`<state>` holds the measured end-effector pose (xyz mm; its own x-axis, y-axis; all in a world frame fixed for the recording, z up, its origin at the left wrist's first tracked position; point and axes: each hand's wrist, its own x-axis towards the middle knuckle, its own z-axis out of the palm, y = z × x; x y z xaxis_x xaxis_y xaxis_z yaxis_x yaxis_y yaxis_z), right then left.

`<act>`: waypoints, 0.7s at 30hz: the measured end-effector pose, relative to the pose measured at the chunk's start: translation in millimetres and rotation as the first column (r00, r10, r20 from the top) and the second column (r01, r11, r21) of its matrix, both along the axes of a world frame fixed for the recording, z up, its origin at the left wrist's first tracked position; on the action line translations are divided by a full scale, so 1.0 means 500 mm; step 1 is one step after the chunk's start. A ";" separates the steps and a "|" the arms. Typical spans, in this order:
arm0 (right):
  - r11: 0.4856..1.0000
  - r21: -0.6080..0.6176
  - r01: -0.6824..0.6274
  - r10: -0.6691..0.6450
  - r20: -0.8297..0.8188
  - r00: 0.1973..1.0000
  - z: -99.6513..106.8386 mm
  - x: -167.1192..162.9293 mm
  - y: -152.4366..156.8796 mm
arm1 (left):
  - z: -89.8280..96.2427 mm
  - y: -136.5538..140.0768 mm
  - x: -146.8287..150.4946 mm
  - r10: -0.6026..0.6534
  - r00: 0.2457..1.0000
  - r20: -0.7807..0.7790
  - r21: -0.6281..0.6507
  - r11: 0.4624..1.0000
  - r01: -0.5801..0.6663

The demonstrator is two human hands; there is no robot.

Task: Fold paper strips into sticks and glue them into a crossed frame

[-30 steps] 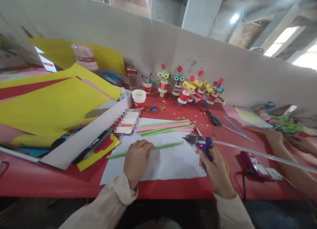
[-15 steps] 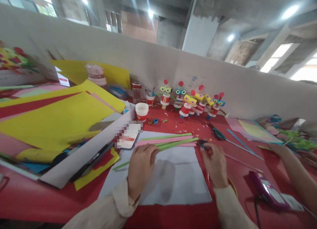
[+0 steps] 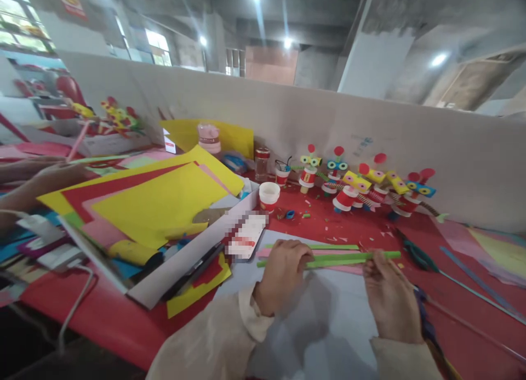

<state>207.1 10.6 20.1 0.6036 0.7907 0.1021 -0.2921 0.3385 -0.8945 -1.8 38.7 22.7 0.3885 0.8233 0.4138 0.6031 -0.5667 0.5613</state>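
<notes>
A green paper strip (image 3: 343, 259) stretches between my two hands above the white paper sheets (image 3: 312, 325). My left hand (image 3: 283, 273) is closed around its left part, the fingertips curled out of sight. The thumb and fingers of my right hand (image 3: 392, 298) pinch its right end. Behind it lie a pink paper strip (image 3: 335, 252) and another green strip (image 3: 337, 247), flat on the paper. A dark blue object (image 3: 425, 314), partly hidden, lies beside my right wrist; its kind is unclear.
Several paper-cup figures (image 3: 347, 199) stand along the back partition. A white paper cup (image 3: 269, 196) and a phone (image 3: 246, 237) sit behind the sheets. On the left is a box (image 3: 181, 273) heaped with coloured paper. Green-handled pliers (image 3: 419, 254) lie right. Another person's hands (image 3: 53, 177) show far left.
My view has swung left. My right hand has moved from a dark object at the sheets' right side to the green strip's end. The strip is now raised between both hands.
</notes>
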 end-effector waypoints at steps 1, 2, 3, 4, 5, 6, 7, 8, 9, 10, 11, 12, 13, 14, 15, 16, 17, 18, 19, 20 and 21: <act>0.998 0.029 0.057 -0.057 -0.015 0.998 0.007 0.016 0.000 | 0.001 0.005 -0.008 0.034 0.999 -0.001 0.008 0.999 -0.034; 0.989 0.066 0.129 -0.127 -0.025 0.992 0.015 0.028 0.000 | 0.003 0.010 -0.015 0.088 0.996 0.002 0.024 0.996 -0.088; 0.973 0.104 0.206 -0.204 -0.025 0.979 0.022 0.036 -0.002 | 0.004 0.015 -0.021 0.160 0.987 0.009 0.049 0.986 -0.160; 0.948 0.140 0.285 -0.286 -0.013 0.958 0.029 0.040 -0.005 | 0.004 0.020 -0.025 0.233 0.972 0.020 0.084 0.969 -0.234; 0.917 0.172 0.361 -0.371 0.032 0.928 0.033 0.039 -0.008 | 0.004 0.024 -0.026 0.294 0.955 0.030 0.123 0.947 -0.296; 0.887 0.198 0.417 -0.443 0.108 0.890 0.035 0.034 -0.013 | 0.003 0.027 -0.024 0.327 0.945 0.027 0.165 0.931 -0.326; 0.867 0.215 0.449 -0.489 0.201 0.849 0.036 0.024 -0.018 | 0.000 0.028 -0.019 0.323 0.947 -0.002 0.202 0.927 -0.316; 0.857 0.218 0.466 -0.513 0.287 0.809 0.035 0.010 -0.025 | -0.004 0.028 -0.013 0.285 0.957 -0.056 0.225 0.937 -0.266; 0.866 0.215 0.452 -0.500 0.389 0.773 0.032 -0.007 -0.032 | -0.009 0.028 -0.006 0.227 0.966 -0.121 0.226 0.954 -0.196; 0.889 0.213 0.405 -0.456 0.494 0.740 0.027 -0.027 -0.039 | -0.015 0.026 0.001 0.159 0.970 -0.184 0.205 0.971 -0.121; 0.922 0.216 0.322 -0.385 0.607 0.695 0.022 -0.048 -0.046 | -0.022 0.024 0.006 0.098 0.967 -0.235 0.171 0.984 -0.058; 0.960 0.219 0.172 -0.279 0.751 0.599 0.015 -0.071 -0.053 | -0.029 0.023 0.009 0.055 0.962 -0.268 0.138 0.990 -0.019; 0.977 0.213 -0.011 -0.186 0.876 0.444 0.008 -0.093 -0.057 | -0.035 0.022 0.010 0.037 0.957 -0.288 0.113 0.994 -0.004; 0.964 0.191 -0.187 -0.137 0.954 0.265 0.000 -0.115 -0.061 | -0.041 0.022 0.007 0.037 0.952 -0.303 0.097 0.995 -0.008; 0.929 0.151 -0.337 -0.125 0.987 0.100 -0.008 -0.135 -0.063 | -0.046 0.023 0.003 0.048 0.945 -0.322 0.084 0.996 -0.022; 0.893 0.117 -0.435 -0.136 0.991 -0.013 -0.017 -0.152 -0.063 | -0.049 0.026 -0.002 0.059 0.937 -0.345 0.069 0.997 -0.038; 0.864 0.089 -0.496 -0.151 0.985 -0.086 -0.024 -0.167 -0.063 | -0.050 0.029 -0.008 0.069 0.927 -0.368 0.052 0.997 -0.054; 0.847 0.065 -0.528 -0.156 0.979 -0.130 -0.030 -0.178 -0.061 | -0.050 0.033 -0.013 0.075 0.917 -0.393 0.035 0.997 -0.067; 0.842 0.046 -0.538 -0.149 0.977 -0.150 -0.035 -0.185 -0.060 | -0.049 0.036 -0.017 0.079 0.905 -0.418 0.024 0.997 -0.076; 0.844 0.027 -0.535 -0.132 0.979 -0.158 -0.039 -0.190 -0.058 | -0.047 0.038 -0.019 0.085 0.892 -0.445 0.023 0.996 -0.083; 0.853 0.005 -0.522 -0.106 0.981 -0.163 -0.041 -0.191 -0.056 | -0.045 0.040 -0.020 0.093 0.877 -0.472 0.030 0.996 -0.090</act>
